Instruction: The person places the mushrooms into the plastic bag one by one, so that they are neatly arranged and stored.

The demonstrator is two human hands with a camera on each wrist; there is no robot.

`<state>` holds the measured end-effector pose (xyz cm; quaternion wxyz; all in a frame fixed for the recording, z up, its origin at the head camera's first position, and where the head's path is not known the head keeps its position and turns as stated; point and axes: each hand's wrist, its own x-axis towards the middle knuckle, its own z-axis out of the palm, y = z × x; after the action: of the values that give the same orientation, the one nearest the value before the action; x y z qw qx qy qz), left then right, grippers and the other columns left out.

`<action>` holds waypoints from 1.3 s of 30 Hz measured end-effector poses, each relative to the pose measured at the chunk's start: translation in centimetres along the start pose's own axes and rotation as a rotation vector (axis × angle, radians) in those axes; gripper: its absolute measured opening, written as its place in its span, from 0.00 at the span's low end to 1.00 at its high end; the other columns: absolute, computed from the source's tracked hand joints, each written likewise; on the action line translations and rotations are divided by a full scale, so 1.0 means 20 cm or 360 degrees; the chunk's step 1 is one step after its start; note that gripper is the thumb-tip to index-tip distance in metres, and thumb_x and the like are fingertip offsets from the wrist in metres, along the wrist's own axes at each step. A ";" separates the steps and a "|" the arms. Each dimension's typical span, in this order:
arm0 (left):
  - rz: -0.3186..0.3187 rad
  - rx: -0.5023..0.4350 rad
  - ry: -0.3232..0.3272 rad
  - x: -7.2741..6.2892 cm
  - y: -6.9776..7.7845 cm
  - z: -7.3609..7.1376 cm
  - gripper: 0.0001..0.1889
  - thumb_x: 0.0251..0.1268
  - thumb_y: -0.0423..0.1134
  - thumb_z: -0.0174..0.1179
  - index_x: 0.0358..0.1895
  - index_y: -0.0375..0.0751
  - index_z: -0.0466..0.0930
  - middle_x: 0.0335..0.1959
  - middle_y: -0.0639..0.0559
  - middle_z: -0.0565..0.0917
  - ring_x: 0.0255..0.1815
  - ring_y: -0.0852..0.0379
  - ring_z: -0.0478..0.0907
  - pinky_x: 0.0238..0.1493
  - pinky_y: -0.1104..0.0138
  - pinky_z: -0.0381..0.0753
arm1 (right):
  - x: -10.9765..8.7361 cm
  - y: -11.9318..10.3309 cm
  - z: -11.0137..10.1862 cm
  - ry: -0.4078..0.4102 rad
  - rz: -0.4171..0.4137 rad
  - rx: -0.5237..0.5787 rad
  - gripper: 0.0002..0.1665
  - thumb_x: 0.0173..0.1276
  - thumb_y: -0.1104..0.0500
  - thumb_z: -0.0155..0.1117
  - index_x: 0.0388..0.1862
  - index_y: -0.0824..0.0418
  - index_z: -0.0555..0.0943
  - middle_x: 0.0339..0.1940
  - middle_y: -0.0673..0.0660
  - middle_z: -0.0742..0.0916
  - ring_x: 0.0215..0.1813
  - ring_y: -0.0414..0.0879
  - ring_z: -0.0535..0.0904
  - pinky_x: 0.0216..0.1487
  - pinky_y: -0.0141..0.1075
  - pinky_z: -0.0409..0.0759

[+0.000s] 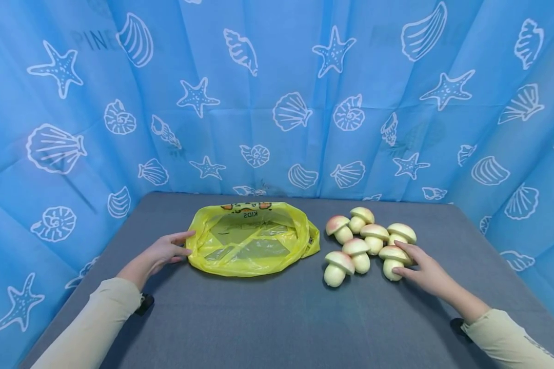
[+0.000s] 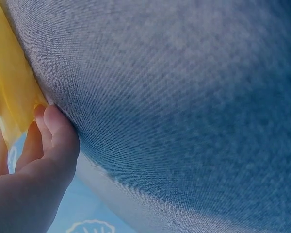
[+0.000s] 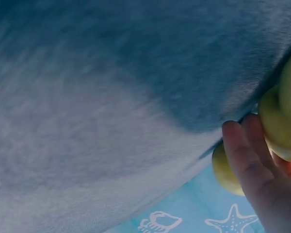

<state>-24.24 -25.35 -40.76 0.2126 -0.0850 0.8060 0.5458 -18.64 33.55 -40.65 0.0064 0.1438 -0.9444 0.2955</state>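
Note:
A yellow plastic bag (image 1: 246,267) lies on the grey table with its wide mouth spread toward me. At its left rim is my left hand (image 1: 166,251), the fingertips against the plastic. In the left wrist view, the fingers (image 2: 60,128) bend slightly beside the bag (image 2: 12,73). Several toy mushrooms with cream stems and pinkish caps stand or lie to the right of the bag. My right hand (image 1: 427,271) reaches over the nearest right mushroom (image 1: 391,264), thumb and fingers spread along its cap and stem. The right wrist view shows straight fingers (image 3: 245,155) next to a mushroom (image 3: 279,116).
Grey cloth covers the table (image 1: 258,323). A blue curtain (image 1: 277,61) with white shells and starfish surrounds its back and sides. Another mushroom (image 1: 336,269) sits nearest the bag at the front of the group, and one (image 1: 401,233) lies just beyond my right fingers.

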 end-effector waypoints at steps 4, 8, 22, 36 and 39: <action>0.0002 -0.0022 -0.0024 0.00 0.00 0.00 0.36 0.69 0.30 0.56 0.77 0.41 0.51 0.77 0.31 0.42 0.75 0.33 0.44 0.68 0.43 0.59 | 0.01 -0.02 0.00 -0.0039 0.0082 0.0061 0.41 0.70 0.57 0.63 0.70 0.80 0.58 0.65 0.81 0.65 0.62 0.76 0.63 0.54 0.65 0.69; 0.0011 -0.0025 -0.0043 0.00 0.00 0.00 0.36 0.69 0.30 0.56 0.77 0.41 0.50 0.77 0.31 0.42 0.75 0.32 0.44 0.68 0.42 0.58 | 0.00 -0.01 0.00 -0.0032 0.0084 0.0091 0.36 0.72 0.60 0.60 0.69 0.80 0.60 0.63 0.80 0.67 0.59 0.74 0.68 0.51 0.60 0.73; 0.0009 -0.0016 -0.0013 0.00 0.00 0.01 0.36 0.69 0.29 0.56 0.77 0.41 0.52 0.77 0.31 0.42 0.75 0.33 0.45 0.68 0.42 0.58 | 0.00 -0.03 0.01 -0.0030 0.0112 0.0117 0.41 0.72 0.54 0.60 0.71 0.78 0.56 0.67 0.81 0.63 0.64 0.77 0.62 0.52 0.63 0.73; 0.0000 -0.0033 -0.0030 0.00 0.00 0.01 0.36 0.69 0.29 0.56 0.77 0.41 0.52 0.77 0.32 0.41 0.75 0.33 0.44 0.68 0.41 0.56 | 0.03 -0.12 0.02 0.0001 0.0395 0.0126 0.41 0.67 0.56 0.66 0.68 0.77 0.59 0.62 0.84 0.66 0.60 0.76 0.66 0.50 0.59 0.73; -0.0006 -0.0033 -0.0030 0.00 0.01 0.01 0.36 0.69 0.29 0.55 0.77 0.42 0.52 0.77 0.32 0.41 0.75 0.33 0.44 0.68 0.41 0.55 | 0.02 -0.12 0.00 -0.0014 0.0466 0.0302 0.39 0.67 0.60 0.65 0.68 0.76 0.58 0.63 0.82 0.65 0.57 0.71 0.69 0.44 0.52 0.77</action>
<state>-24.29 -25.03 -40.78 0.2205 -0.0835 0.7980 0.5546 -18.46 31.55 -39.33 -0.0544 0.0059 -0.9231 0.3806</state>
